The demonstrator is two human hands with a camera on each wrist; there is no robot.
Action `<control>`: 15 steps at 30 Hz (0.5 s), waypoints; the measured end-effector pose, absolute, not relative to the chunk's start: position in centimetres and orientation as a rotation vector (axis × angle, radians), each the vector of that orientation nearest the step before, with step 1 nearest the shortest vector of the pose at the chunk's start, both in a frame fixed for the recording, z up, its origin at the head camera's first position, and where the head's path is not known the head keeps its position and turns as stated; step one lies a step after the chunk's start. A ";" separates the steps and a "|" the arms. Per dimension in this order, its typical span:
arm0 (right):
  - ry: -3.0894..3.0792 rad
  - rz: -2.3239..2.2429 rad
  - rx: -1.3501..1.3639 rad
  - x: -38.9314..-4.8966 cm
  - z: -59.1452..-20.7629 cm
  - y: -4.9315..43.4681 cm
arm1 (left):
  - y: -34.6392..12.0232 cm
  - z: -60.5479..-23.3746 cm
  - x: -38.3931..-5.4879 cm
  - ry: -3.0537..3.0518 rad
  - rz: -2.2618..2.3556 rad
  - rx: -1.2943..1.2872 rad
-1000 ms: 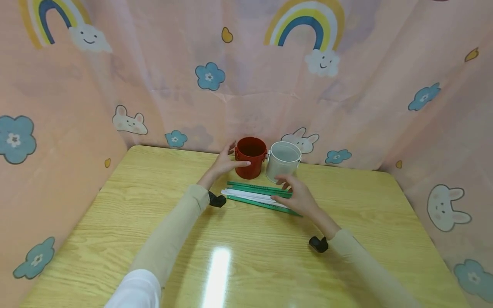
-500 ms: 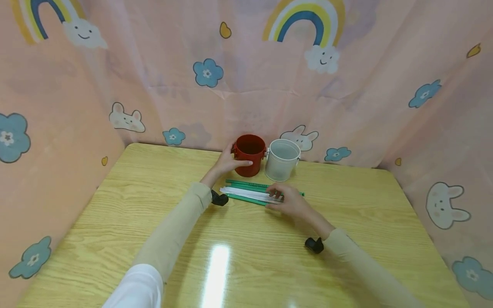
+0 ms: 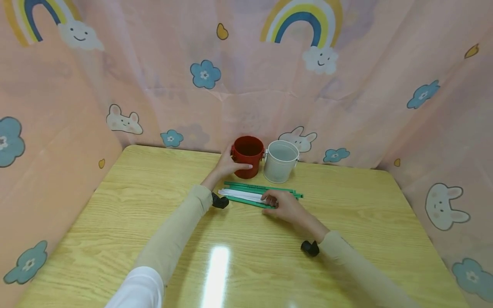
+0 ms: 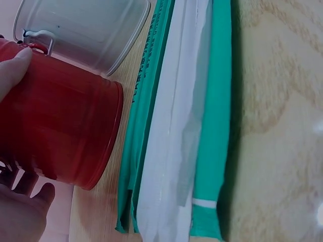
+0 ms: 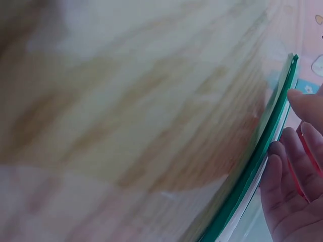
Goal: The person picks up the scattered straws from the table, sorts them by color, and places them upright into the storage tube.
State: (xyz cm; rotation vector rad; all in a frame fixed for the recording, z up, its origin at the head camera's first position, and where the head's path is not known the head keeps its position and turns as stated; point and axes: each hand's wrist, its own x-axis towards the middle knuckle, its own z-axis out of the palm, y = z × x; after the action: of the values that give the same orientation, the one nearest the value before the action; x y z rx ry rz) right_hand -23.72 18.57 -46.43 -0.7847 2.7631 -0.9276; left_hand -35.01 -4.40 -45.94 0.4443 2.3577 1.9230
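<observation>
My left hand point(image 3: 228, 166) holds the small red bucket point(image 3: 248, 156) from its left side, thumb across the front and fingers round the back. In the left wrist view the thumb lies on the bucket's wall. In front of the buckets lie long slim paper packets, like wrapped chopsticks: white ones point(image 4: 171, 116) between green ones point(image 4: 214, 116), some with dark print. Over their right half is my right hand point(image 3: 286, 207), thumb apart from the bent fingers. The right wrist view shows its thumb and fingertips beside a green packet point(image 5: 252, 166).
A white bucket point(image 3: 281, 161) stands just right of the red one, near the table's back edge. Behind the wooden table point(image 3: 161, 252) hangs a pink patterned curtain point(image 3: 246, 85), which also runs along both sides. Each wrist carries a small black camera.
My left hand has closed in on the red bucket and now holds it. The right hand has moved left and toward me along the packets, its fingers lower over them.
</observation>
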 end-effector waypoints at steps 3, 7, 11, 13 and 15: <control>2.766 -0.894 -0.753 -23.8 -46.3 18.5 | -4.3 -45.8 -35.0 2.364 1.924 0.437; 2.759 -0.847 -0.728 -23.9 -46.1 18.3 | -4.4 -45.1 -34.6 2.352 1.924 0.439; 2.785 -0.754 -0.745 -24.0 -45.9 18.0 | -4.5 -43.6 -33.6 2.309 1.933 0.453; 2.800 -0.702 -0.757 -24.0 -45.8 17.9 | -4.6 -43.1 -33.3 2.307 1.927 0.451; 2.806 -0.663 -0.764 -24.0 -45.8 17.7 | -4.6 -43.1 -33.3 2.316 1.920 0.450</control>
State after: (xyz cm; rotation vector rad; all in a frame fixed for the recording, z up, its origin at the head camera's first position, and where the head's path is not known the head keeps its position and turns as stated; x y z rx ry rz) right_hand -24.05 17.74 -45.77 -0.7636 2.8060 -0.6627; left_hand -33.26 -4.58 -43.06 0.4504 2.3165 1.9201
